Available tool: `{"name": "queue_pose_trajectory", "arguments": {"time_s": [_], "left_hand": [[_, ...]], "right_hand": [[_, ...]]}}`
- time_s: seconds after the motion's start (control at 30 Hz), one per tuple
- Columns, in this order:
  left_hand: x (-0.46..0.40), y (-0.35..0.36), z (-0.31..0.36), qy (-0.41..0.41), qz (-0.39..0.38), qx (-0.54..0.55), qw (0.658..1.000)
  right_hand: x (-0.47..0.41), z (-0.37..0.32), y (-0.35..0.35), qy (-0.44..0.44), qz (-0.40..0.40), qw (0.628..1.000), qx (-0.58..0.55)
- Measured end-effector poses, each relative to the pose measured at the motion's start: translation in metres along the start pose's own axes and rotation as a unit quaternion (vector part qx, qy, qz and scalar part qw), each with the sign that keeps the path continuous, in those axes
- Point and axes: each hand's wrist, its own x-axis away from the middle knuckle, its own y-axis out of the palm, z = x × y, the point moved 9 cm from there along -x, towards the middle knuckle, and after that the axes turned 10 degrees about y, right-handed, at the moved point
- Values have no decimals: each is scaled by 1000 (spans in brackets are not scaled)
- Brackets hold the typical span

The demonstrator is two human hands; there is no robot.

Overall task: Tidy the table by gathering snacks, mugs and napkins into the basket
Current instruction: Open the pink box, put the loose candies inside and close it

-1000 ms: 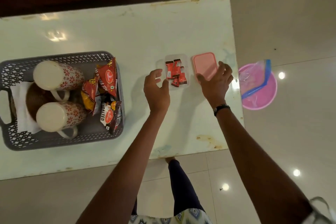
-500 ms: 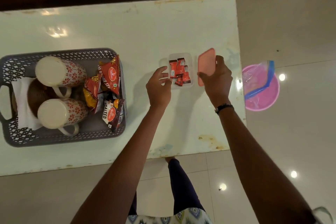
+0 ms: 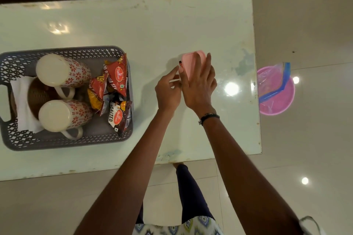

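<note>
A grey perforated basket (image 3: 80,51) sits at the table's left with two floral mugs (image 3: 63,71) (image 3: 65,115), a white napkin (image 3: 21,99) and several red snack packets (image 3: 116,76) inside. Right of it, my right hand (image 3: 200,86) presses a pink lid (image 3: 191,63) down onto a small clear container; the candies inside are almost wholly hidden, only a red edge showing. My left hand (image 3: 168,91) holds the container's left side, fingers pinched on its edge.
The white table (image 3: 172,25) ends just right of my hands at its right edge. On the floor beyond stands a pink bin (image 3: 277,101) lined with a plastic bag. A dark red seat runs along the far side.
My right hand lifted the pink lid from the table beside the container, tilted it, and brought it left onto the container. My left hand stayed at the container's left side.
</note>
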Motion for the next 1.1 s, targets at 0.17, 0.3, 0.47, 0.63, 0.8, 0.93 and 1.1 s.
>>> {"name": "queue_pose_trajectory", "arguments": {"time_s": [0.17, 0.3, 0.47, 0.63, 0.8, 0.93, 1.1], "left_hand": [[1, -5, -1, -19, 16, 42, 999], [-2, -9, -3, -26, 24, 49, 998], [-13, -9, 1, -23, 30, 5, 999], [-28, -8, 9, -25, -7, -80, 996], [-36, -3, 16, -59, -73, -141, 985], [-34, -1, 23, -68, -85, -163, 981], [-28, -2, 31, -58, -72, -173, 981]], "right_hand": [[6, -5, 13, 48, -2, 999, 12], [6, -6, 18, 56, -8, 998, 0], [7, -5, 18, 50, -10, 999, 21], [8, -6, 20, 50, -2, 997, 65], [8, -7, 20, 51, -15, 993, 101], [5, -6, 20, 43, -51, 990, 122], [5, -8, 11, 22, -69, 996, 61]]}}
